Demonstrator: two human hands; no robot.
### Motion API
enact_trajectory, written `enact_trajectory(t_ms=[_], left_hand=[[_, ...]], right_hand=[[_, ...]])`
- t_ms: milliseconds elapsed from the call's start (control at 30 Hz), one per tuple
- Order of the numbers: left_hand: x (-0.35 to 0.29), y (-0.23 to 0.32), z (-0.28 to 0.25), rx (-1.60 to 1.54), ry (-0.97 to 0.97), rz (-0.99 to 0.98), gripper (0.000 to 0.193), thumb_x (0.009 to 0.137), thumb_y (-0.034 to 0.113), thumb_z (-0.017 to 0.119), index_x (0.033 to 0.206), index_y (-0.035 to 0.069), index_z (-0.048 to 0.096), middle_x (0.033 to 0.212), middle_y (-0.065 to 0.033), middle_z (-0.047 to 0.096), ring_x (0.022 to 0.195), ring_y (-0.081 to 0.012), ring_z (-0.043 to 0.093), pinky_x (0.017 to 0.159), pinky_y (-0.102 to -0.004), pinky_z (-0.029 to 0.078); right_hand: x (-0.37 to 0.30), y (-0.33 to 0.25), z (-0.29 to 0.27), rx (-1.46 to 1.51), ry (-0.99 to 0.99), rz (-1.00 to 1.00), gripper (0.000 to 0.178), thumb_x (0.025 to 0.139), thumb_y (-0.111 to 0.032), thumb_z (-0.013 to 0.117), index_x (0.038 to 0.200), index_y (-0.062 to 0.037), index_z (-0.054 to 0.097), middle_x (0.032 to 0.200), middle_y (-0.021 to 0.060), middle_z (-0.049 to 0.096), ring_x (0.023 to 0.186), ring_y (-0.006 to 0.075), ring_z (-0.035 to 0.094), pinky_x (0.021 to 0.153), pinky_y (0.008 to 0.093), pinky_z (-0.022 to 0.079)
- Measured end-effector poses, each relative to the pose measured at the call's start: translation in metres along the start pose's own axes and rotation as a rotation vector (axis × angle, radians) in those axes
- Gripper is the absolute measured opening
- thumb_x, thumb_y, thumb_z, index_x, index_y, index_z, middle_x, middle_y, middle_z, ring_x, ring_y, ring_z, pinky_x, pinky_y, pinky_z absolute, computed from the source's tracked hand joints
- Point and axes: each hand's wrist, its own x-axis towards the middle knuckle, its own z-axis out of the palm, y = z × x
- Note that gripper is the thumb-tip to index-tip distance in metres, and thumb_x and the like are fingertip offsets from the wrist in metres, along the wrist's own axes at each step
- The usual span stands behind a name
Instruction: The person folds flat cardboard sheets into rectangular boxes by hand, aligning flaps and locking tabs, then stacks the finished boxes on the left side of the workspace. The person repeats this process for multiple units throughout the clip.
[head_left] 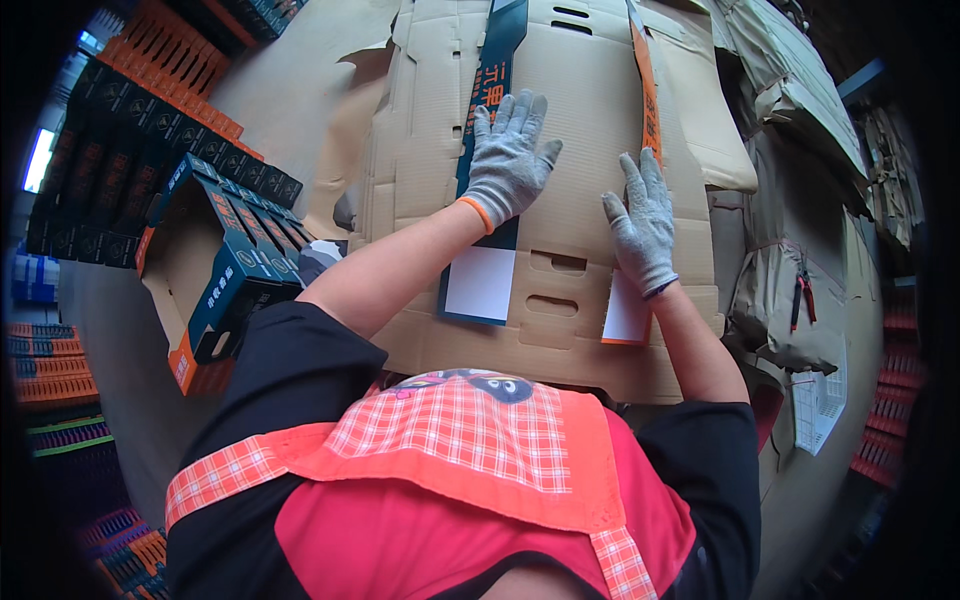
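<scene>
Flat brown cardboard sheets (585,100) lie stacked before me, with hand slots cut near their ends. Two printed side flaps run lengthwise over the top sheet: a dark teal flap (497,60) at the left and an orange flap (644,75) at the right, each with a white patch near me. My left hand (508,150), in a grey glove with an orange cuff, lies flat on the teal flap, fingers spread. Gloved likewise, my right hand (642,222) rests with its fingers stretched out at the near part of the orange flap. Neither hand grasps anything.
An open teal and orange box (222,270) stands at my left. Beyond it rise stacks of dark and orange boxes (130,150). At the right are paper-wrapped bundles (780,290), red-handled pliers (803,298) and a white plastic basket (818,400). Red stacked boxes (890,400) line the far right.
</scene>
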Motion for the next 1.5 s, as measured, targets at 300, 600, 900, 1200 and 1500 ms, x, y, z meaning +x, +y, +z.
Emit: enact_trajectory(t_ms=[300,600,900,1200,1500], left_hand=[[-0.039,-0.096,-0.209,0.113,-0.075,0.696,0.079,0.077,0.024,0.071,0.147,0.014,0.035,0.154,-0.0123,0.031,0.142,-0.0313,0.030,0.115,-0.0555,0.024],[-0.011,-0.043,-0.160,-0.166,-0.657,0.578,0.077,0.066,0.014,0.080,0.136,0.011,0.048,0.124,-0.0120,0.057,0.116,-0.0352,0.053,0.098,-0.0406,0.046],[-0.006,-0.044,-0.155,-0.221,-0.668,0.582,0.055,0.071,0.014,0.078,0.123,0.010,0.059,0.117,-0.0147,0.059,0.108,-0.0365,0.056,0.096,-0.0429,0.046],[0.030,-0.022,-0.174,-0.319,-0.435,0.282,0.023,0.084,0.021,0.074,0.101,0.006,0.072,0.079,-0.0096,0.068,0.071,-0.0209,0.064,0.068,-0.0316,0.053],[-0.020,0.052,-0.283,-0.150,-0.371,0.488,0.037,0.087,0.042,0.065,0.075,0.007,0.062,0.059,-0.0146,0.057,0.054,-0.0318,0.059,0.051,-0.0387,0.047]], right_hand=[[-0.029,0.043,-0.155,-0.175,0.190,-0.303,0.051,0.081,-0.003,0.067,0.130,-0.0051,0.055,0.139,0.0141,0.051,0.131,0.0301,0.047,0.109,0.0399,0.037],[0.024,0.014,-0.148,-0.481,-0.718,-0.741,0.060,0.074,-0.013,0.074,0.129,-0.0143,0.053,0.149,0.0080,0.041,0.138,0.0258,0.037,0.109,0.0509,0.034],[0.021,0.087,-0.193,-1.031,-0.361,-0.191,0.069,0.082,-0.013,0.055,0.148,-0.0225,0.034,0.157,0.0045,0.027,0.145,0.0231,0.026,0.107,0.0537,0.030],[0.041,0.005,-0.162,-0.095,-0.393,-0.572,0.024,0.064,-0.010,0.080,0.084,-0.0102,0.066,0.107,0.0071,0.067,0.100,0.0278,0.063,0.084,0.0365,0.052],[-0.025,-0.105,-0.203,0.216,-0.113,-0.407,0.021,0.069,0.012,0.073,0.083,-0.0025,0.067,0.081,0.0078,0.062,0.071,0.0177,0.062,0.064,0.0272,0.052]])
